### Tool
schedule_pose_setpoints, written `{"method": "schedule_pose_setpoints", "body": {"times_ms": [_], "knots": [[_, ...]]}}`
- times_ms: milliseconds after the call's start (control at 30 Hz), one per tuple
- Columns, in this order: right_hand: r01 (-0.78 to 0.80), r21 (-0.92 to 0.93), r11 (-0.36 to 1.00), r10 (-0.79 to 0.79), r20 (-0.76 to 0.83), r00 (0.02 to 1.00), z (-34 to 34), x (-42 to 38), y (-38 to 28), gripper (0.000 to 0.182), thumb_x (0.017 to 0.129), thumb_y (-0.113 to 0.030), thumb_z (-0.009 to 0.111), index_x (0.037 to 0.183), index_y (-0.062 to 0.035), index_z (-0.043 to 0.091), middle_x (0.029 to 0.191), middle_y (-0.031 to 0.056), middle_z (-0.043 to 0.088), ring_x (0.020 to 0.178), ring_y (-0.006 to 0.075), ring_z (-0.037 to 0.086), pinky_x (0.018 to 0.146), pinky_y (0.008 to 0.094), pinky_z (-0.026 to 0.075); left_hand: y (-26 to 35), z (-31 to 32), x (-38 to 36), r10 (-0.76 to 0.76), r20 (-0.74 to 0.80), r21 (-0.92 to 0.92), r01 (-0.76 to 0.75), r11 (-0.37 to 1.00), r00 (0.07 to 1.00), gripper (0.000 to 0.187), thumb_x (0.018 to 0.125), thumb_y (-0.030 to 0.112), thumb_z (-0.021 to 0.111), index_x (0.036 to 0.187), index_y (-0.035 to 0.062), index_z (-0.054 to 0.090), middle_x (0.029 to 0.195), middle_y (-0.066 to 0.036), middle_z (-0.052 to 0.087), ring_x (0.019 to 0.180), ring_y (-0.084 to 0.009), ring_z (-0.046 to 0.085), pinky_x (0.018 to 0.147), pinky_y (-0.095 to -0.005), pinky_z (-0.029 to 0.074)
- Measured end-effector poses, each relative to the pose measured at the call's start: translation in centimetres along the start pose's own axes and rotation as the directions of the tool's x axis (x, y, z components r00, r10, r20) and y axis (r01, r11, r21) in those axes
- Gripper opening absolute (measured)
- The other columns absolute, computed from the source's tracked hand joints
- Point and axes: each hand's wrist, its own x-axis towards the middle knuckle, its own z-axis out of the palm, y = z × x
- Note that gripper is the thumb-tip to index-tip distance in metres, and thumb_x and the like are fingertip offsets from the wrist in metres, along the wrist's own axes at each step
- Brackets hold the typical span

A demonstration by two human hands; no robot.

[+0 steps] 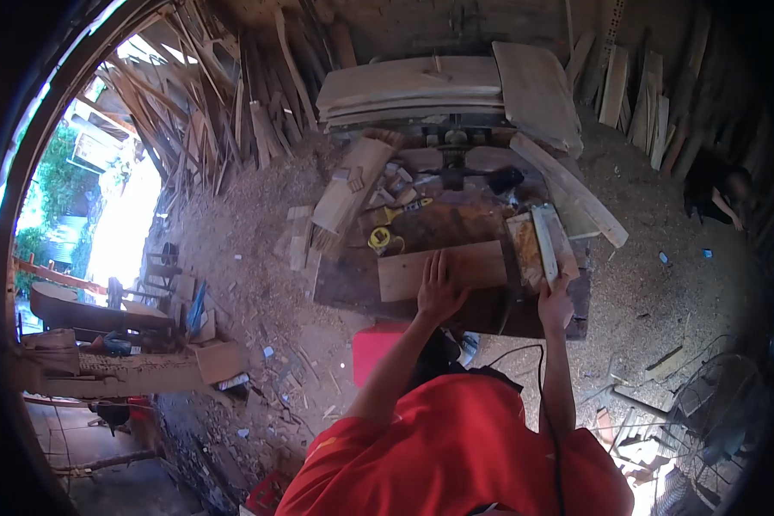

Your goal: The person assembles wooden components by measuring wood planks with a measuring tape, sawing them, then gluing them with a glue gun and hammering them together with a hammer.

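Observation:
My left hand (440, 291) lies with fingers outstretched on a rectangular wooden board (483, 265) at the near side of the dark worktable (335, 291). To its right, my right hand (556, 307) is closed at the near end of a narrow pale strip (543, 242); its exact kind I cannot tell. The strip overlaps short wooden pieces (525, 241) at the table's right side. Beyond the board are a yellow tape measure (380, 237) and a yellow-and-black tool (411, 209).
Bundled planks (353, 185) lie at the table's left, and a long board (572, 191) slants at its right. Stacked wide boards (413, 84) stand behind. A person (721, 191) is low down at the far right. Near me are a red seat (374, 351) and a black cable (542, 387).

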Motion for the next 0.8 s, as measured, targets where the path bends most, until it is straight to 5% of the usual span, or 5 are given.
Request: {"method": "schedule_pose_setpoints", "body": {"times_ms": [333,600,700,800], "knots": [[0.015,-0.025,1.000,-0.015,-0.021,1.000,0.7,0.4,0.8,0.060,0.101,-0.046,0.061,0.143,-0.0076,0.042,0.091,0.0267,0.074,0.082,0.0497,0.073,0.073,0.0613,0.058,0.3,-1.0,0.3,0.003,0.007,-0.053,-0.003,0.999,1.000,0.073,0.095,0.046,0.068,0.154,0.0098,0.048,0.159,-0.029,0.038,0.151,-0.0456,0.034,0.128,-0.0567,0.024],[0.026,-0.009,1.000,-0.026,-0.034,0.999,0.6,0.1,0.7,0.058,0.101,-0.045,0.063,0.141,-0.0083,0.043,0.087,0.0275,0.074,0.077,0.0493,0.073,0.068,0.0601,0.058,1.0,1.5,1.9,-0.007,-0.197,-0.211,-0.036,0.977,0.980,0.055,0.085,0.027,0.078,0.135,0.0093,0.064,0.143,-0.026,0.050,0.133,-0.0440,0.049,0.116,-0.0567,0.037],[0.052,-0.008,0.999,-0.052,-0.042,0.998,0.5,0.5,0.8,0.057,0.101,-0.045,0.062,0.140,-0.0080,0.044,0.086,0.0274,0.074,0.076,0.0491,0.073,0.067,0.0598,0.059,5.2,1.8,6.3,0.103,0.027,-0.383,-0.085,0.920,0.994,0.037,0.078,0.018,0.080,0.113,0.0075,0.074,0.138,-0.024,0.052,0.127,-0.0427,0.051,0.111,-0.0565,0.039],[0.079,-0.019,0.997,-0.080,-0.034,0.996,0.3,0.5,1.2,0.056,0.102,-0.046,0.062,0.139,-0.0076,0.046,0.087,0.0275,0.074,0.076,0.0491,0.073,0.066,0.0593,0.059,8.9,3.0,8.0,0.057,0.147,-0.381,0.004,0.925,0.988,0.024,0.074,0.017,0.080,0.094,0.0058,0.077,0.143,-0.025,0.049,0.136,-0.0441,0.045,0.118,-0.0567,0.035]]}}
